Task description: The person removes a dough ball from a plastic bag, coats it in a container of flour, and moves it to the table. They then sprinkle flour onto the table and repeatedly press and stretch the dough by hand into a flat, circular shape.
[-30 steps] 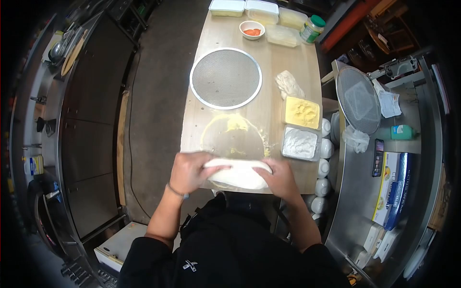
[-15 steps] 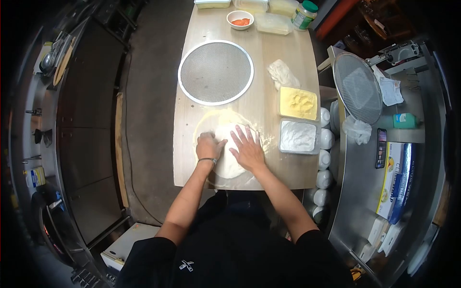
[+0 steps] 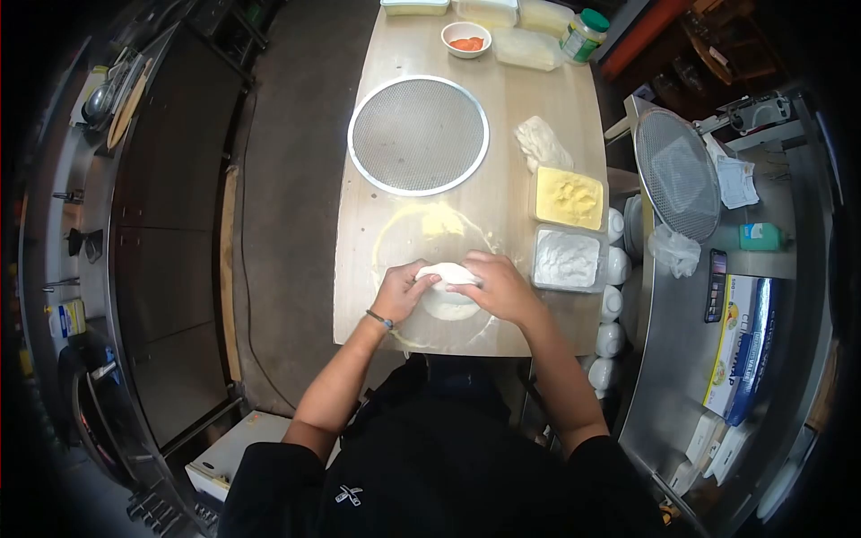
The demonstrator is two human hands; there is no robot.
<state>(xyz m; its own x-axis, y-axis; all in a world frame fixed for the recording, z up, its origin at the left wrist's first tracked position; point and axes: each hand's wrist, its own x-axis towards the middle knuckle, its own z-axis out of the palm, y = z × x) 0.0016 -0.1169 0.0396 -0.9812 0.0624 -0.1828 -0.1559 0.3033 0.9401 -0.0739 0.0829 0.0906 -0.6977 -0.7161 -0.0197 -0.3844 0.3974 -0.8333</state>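
A pale round of dough (image 3: 448, 291) lies on a floured patch of the wooden table (image 3: 359, 269), near its front edge. My left hand (image 3: 401, 290) grips the dough's left side with curled fingers. My right hand (image 3: 496, 285) holds its right side and far edge, which is lifted and folded toward the middle. Part of the dough is hidden under both hands.
A round mesh pizza screen (image 3: 418, 134) lies farther up the table. Trays of yellow meal (image 3: 568, 197) and white flour (image 3: 565, 258) stand at the right edge. A bowl of red sauce (image 3: 466, 40) and containers sit at the far end. A second screen (image 3: 677, 175) rests on the steel counter at right.
A second ago both hands held the dough at the table's edge, then pressed it flat on the flour. Now they have closed on it and lifted its far edge.
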